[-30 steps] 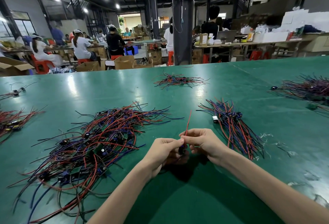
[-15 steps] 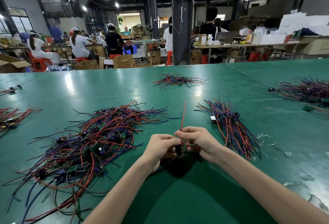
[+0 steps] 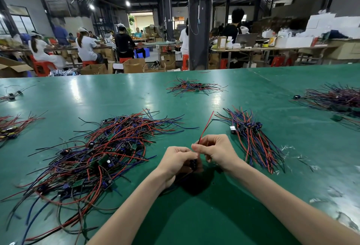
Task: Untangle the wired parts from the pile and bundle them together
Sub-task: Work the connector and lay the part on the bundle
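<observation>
**One wired part held in both hands, between pile and bundle**

At nine o'clock from the hands, at the left edge of the green worktop (image 3: 194, 215), a small cluster of red wires (image 3: 11, 125) is seen. The tangled pile (image 3: 93, 157) of red, blue and black leads, small circuit boards and dark components is spread from eight to ten o'clock, near the left hand (image 3: 175, 161).

At the centre a single wired part (image 3: 193, 163) is held. Its dark component is enclosed by the left hand, whose fingers (image 3: 187, 152) are curled and clamped on it. The red lead (image 3: 206, 125) is pinched just above the component by the right hand (image 3: 216, 150), its fingers (image 3: 196, 147) closed on the wire, and it is raised toward twelve o'clock with a black lead beside it. The hands are held close together.

At two o'clock, near the right hand, a sorted bundle (image 3: 253, 139) is laid with its leads roughly parallel. Well apart, a far pile (image 3: 192, 87) is seen at twelve o'clock and a right-edge pile (image 3: 335, 98) at two o'clock.
</observation>
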`<move>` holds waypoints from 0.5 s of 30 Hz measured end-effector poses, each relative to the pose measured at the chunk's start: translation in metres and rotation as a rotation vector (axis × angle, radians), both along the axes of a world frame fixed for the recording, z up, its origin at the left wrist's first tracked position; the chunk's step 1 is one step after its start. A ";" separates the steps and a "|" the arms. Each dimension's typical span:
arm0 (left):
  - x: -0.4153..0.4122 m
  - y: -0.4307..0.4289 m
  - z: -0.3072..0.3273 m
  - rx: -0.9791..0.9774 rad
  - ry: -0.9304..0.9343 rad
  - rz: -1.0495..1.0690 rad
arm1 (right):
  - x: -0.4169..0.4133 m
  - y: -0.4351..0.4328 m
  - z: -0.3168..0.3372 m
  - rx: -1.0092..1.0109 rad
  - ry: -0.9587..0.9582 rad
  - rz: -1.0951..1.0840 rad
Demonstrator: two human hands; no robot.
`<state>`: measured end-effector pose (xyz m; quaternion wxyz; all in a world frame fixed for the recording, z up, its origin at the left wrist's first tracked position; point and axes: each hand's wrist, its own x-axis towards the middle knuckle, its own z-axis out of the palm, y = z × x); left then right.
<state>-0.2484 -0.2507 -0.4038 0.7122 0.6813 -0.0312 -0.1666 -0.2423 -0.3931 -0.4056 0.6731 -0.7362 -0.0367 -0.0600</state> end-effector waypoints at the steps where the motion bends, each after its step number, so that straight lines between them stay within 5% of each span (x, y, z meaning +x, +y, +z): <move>1: 0.001 0.000 0.000 -0.005 0.003 0.000 | 0.000 0.001 0.000 -0.047 -0.032 -0.020; 15: -0.003 0.001 0.002 -0.096 0.041 -0.093 | 0.017 -0.025 0.000 -0.172 -0.081 -0.272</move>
